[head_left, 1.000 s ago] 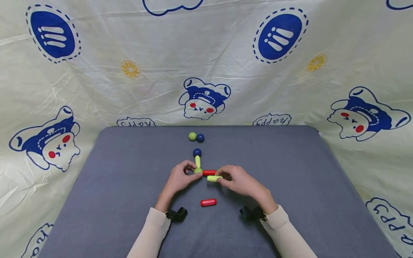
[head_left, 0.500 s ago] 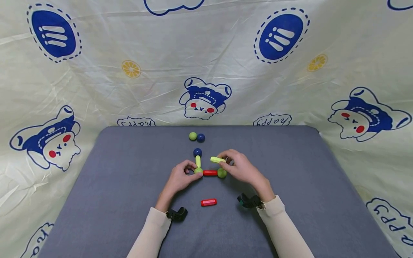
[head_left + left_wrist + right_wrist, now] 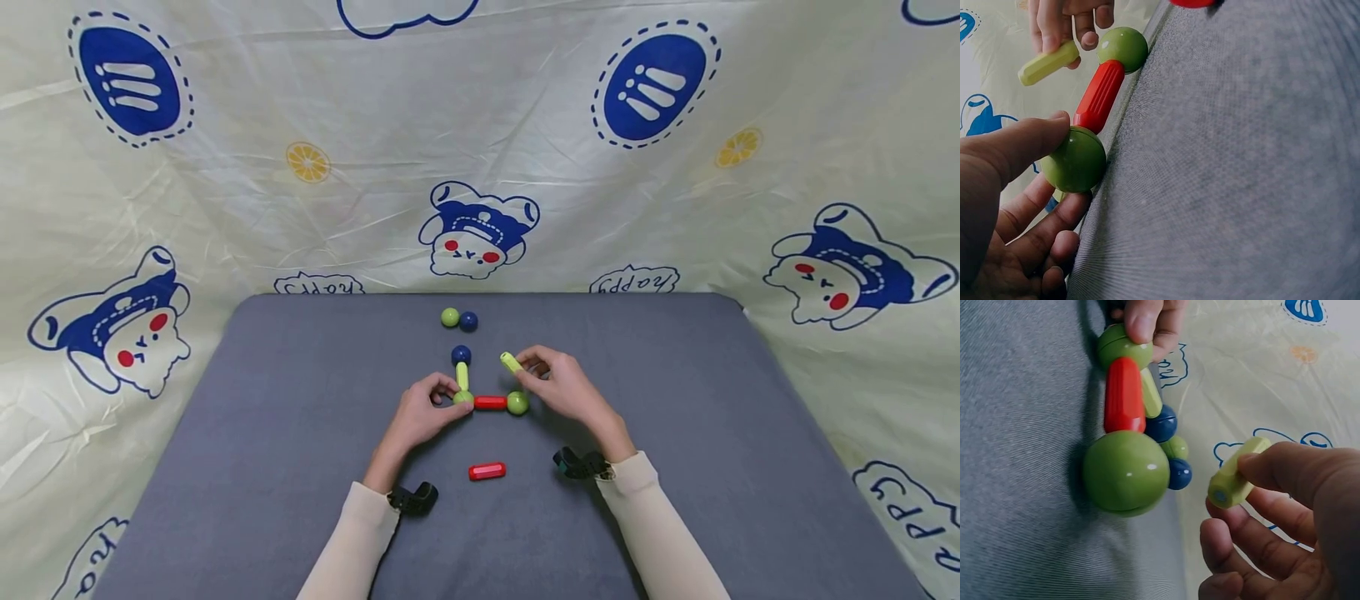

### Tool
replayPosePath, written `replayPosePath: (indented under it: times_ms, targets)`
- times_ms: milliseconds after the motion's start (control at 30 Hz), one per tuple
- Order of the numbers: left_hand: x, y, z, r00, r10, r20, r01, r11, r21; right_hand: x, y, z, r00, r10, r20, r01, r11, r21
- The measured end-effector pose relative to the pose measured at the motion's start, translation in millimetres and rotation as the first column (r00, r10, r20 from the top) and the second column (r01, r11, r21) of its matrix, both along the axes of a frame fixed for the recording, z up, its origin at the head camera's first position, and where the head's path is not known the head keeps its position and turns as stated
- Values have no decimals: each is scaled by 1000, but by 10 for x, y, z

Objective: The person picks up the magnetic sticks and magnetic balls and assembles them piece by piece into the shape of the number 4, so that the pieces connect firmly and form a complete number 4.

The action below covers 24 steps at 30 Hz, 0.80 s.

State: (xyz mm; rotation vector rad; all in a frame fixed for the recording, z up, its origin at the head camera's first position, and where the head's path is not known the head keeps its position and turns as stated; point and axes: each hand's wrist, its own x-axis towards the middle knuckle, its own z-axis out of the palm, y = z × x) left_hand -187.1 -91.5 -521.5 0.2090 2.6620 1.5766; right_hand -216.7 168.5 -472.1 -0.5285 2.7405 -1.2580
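My left hand (image 3: pixel 427 413) pinches a green ball (image 3: pixel 1075 161) between thumb and fingers at the corner of a joined piece. From that ball a yellow-green rod (image 3: pixel 462 377) runs back to a blue ball (image 3: pixel 461 355), and a red rod (image 3: pixel 491 402) runs right to another green ball (image 3: pixel 517 403). My right hand (image 3: pixel 566 385) holds a loose yellow-green rod (image 3: pixel 1238 472) by thumb and fingertips. That rod is raised behind the right green ball, apart from it and tilted. In the right wrist view its near end shows a small pale disc.
A loose red rod (image 3: pixel 487 472) lies on the grey table (image 3: pixel 337 533) nearer the person, between the forearms. Farther back a green ball (image 3: pixel 450 317) and a blue ball (image 3: pixel 468 322) sit side by side. A printed curtain (image 3: pixel 360 225) hangs behind the table.
My right hand has moved back and up from beside the red rod with the yellow-green rod, uncovering the right green ball. The held rod has turned. My left hand stays on its ball.
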Motion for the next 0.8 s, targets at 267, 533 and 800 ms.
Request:
replayPosePath:
  times_ms: [267, 533, 800]
  targets:
    - [-1, -3, -13, 1000, 4, -3, -4, 1000, -3, -41, 16, -109, 1000, -14, -18, 13, 998, -62]
    - [-7, 2, -1, 1000, 2, 3, -2, 1000, -2, -77, 28, -148, 1000, 7, -2, -8, 996, -93]
    - [-1, 0, 0, 1000, 1, 6, -1, 1000, -9, -94, 36, -208, 1000, -8, -1, 8, 992, -122]
